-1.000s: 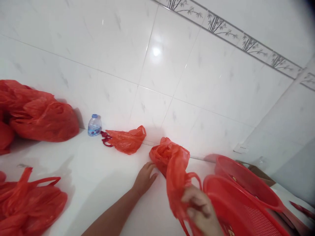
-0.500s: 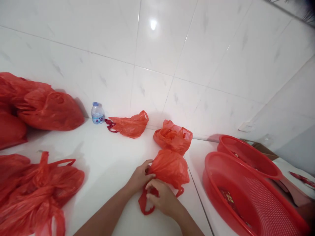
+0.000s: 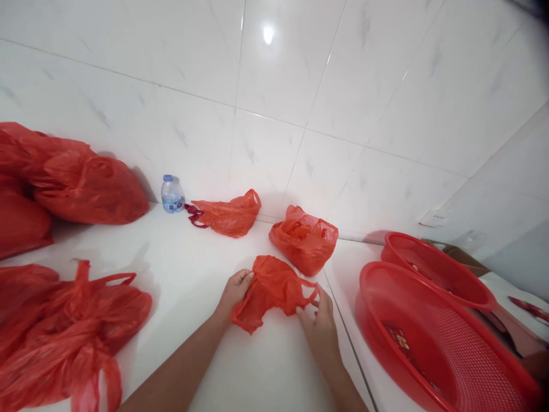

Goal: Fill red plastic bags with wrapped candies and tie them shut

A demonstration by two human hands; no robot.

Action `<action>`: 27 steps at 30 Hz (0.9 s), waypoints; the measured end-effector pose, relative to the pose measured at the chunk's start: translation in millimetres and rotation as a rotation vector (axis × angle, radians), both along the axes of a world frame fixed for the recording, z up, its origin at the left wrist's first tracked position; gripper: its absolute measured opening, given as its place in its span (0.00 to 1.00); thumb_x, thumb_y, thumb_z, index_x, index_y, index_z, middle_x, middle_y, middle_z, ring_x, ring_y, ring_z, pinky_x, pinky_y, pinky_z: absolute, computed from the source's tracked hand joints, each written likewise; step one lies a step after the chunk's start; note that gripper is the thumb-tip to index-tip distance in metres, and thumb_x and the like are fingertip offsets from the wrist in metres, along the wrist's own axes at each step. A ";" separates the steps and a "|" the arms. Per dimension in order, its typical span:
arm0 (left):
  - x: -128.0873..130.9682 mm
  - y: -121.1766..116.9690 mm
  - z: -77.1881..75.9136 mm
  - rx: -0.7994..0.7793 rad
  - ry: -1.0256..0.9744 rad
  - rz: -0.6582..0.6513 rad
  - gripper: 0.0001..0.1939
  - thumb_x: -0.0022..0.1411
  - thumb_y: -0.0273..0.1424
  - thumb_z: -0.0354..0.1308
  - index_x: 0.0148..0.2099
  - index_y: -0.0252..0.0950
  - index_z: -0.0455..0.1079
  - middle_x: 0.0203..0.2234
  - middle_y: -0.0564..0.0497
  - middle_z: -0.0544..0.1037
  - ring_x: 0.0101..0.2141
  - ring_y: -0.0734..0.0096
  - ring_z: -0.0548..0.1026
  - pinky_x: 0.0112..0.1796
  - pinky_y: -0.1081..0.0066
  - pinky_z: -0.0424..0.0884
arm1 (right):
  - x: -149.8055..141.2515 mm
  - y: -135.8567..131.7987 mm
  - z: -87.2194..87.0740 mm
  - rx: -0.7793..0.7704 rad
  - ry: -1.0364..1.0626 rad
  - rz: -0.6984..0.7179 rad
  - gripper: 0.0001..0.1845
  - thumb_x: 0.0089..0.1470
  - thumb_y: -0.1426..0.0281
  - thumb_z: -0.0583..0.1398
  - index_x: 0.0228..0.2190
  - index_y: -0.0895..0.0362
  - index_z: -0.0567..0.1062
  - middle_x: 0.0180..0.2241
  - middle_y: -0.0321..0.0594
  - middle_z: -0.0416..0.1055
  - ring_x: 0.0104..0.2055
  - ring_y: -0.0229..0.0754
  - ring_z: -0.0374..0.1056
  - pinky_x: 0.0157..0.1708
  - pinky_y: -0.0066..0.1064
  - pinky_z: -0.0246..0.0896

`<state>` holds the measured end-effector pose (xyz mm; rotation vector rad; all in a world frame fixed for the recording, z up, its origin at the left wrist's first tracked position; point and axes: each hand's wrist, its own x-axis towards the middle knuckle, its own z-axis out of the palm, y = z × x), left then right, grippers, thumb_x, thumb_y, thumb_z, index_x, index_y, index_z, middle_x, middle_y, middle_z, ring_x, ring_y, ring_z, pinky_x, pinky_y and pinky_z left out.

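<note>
The left hand pinches the left edge of a red bag; the right hand grips its right side near the loop handle. The bag, thin, wrinkled and opaque, spreads between them on or just above the table. Behind sits an open bag. Rightward, a basket holds dark-red packets with gold print. Half a second ago the hands were close together; now they are apart.

Single head-worn view, facing forward and down over the white tabletop. Tabletop near; tiled wall beyond.
</note>
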<state>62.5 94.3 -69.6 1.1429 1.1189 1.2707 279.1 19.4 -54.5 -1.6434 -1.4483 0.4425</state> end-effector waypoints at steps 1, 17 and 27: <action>0.7 -1.7 0.9 0.005 0.015 0.002 0.20 0.50 0.49 0.55 0.24 0.36 0.62 0.17 0.57 0.64 0.20 0.76 0.61 0.23 0.75 0.59 | -5.7 -0.8 2.5 -0.014 0.082 0.011 0.39 0.47 0.62 0.59 0.59 0.49 0.52 0.57 0.45 0.57 0.53 0.49 0.63 0.44 0.37 0.65; -18.1 -7.4 10.8 0.024 -0.017 0.194 0.22 0.56 0.47 0.53 0.23 0.37 0.53 0.16 0.59 0.57 0.19 0.79 0.55 0.21 0.77 0.54 | 55.9 6.9 48.5 -0.020 0.535 -0.084 0.26 0.41 0.62 0.64 0.44 0.54 0.69 0.45 0.42 0.70 0.44 0.45 0.68 0.38 0.32 0.64; -9.9 -13.8 17.5 -0.014 -0.137 0.166 0.22 0.56 0.48 0.54 0.23 0.36 0.55 0.16 0.60 0.58 0.19 0.80 0.56 0.21 0.78 0.54 | -24.0 -55.2 55.6 0.600 -0.236 0.195 0.14 0.52 0.74 0.58 0.43 0.55 0.70 0.43 0.46 0.68 0.47 0.47 0.64 0.46 0.41 0.62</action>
